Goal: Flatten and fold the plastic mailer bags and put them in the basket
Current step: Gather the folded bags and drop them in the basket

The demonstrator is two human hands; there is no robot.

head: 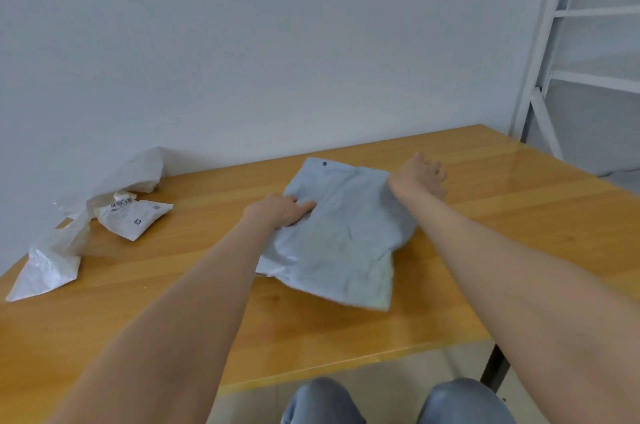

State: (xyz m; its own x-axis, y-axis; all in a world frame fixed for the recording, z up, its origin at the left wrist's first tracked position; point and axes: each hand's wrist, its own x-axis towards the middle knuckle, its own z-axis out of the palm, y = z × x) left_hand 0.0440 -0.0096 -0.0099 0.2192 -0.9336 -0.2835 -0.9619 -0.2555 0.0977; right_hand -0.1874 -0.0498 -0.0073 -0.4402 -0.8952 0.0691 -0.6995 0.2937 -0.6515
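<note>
A pale grey plastic mailer bag [341,233] lies spread on the wooden table [173,302], wrinkled, with a small dark dot near its far edge. My left hand [282,210] lies on the bag's left edge, fingers stretched flat over the plastic. My right hand [420,177] is at the bag's far right corner with its fingers curled; the corner is bunched beneath it. No basket shows in this view.
Several crumpled white mailer bags [131,217] lie in a heap at the table's far left against the wall, one [46,274] near the left edge. A white metal rack [568,53] stands at the right. My knees [391,403] are below the table's front edge.
</note>
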